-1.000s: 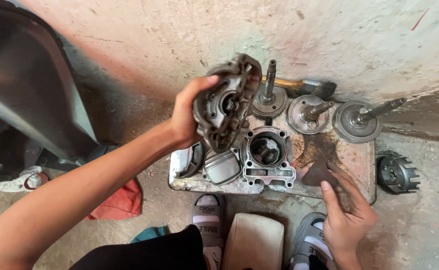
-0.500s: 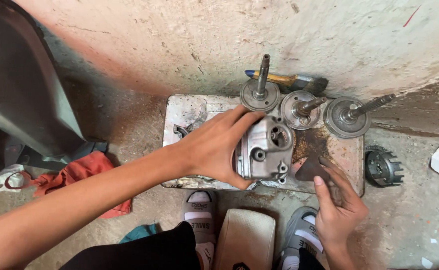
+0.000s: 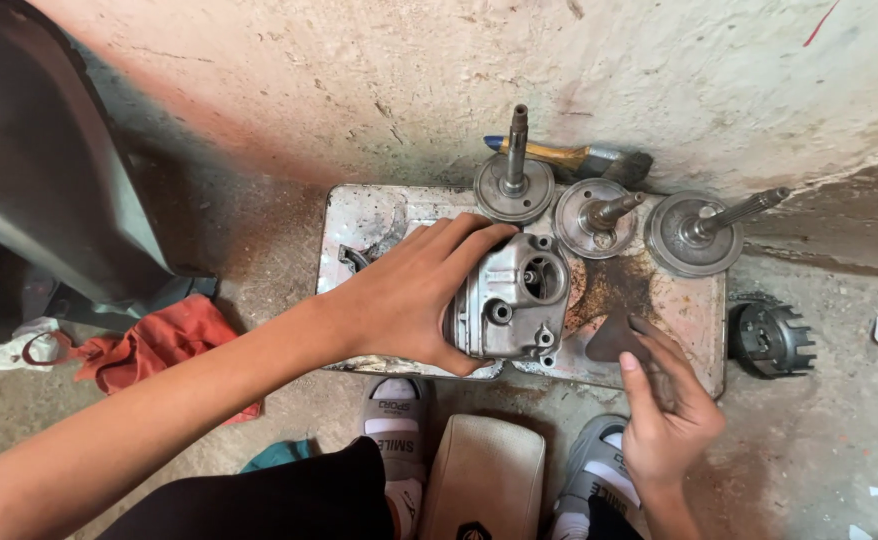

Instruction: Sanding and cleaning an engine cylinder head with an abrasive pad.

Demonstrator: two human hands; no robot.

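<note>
While the left hand (image 3: 409, 300) clamps the grey cast-aluminium engine casting (image 3: 509, 300) flat on the rusty metal tray (image 3: 359, 215), fingers wrapped over its top and thumb under the near side, the step in hand looks like seating or steadying it near the tray's middle. The right hand (image 3: 664, 410), at the tray's near right corner, pinches a dark worn scrap of abrasive sheet (image 3: 614, 340) between thumb and fingers. Next move probably needs the casting held still and the sheet brought flat to a face.

Counts: one casting, one sheet, three round steel discs with upright shafts (image 3: 599, 215) in a row along the far edge, one hammer (image 3: 579, 157) behind them, one toothed black drum (image 3: 771, 338) on the floor off the right edge, one red rag (image 3: 159, 335) off the left.
</note>
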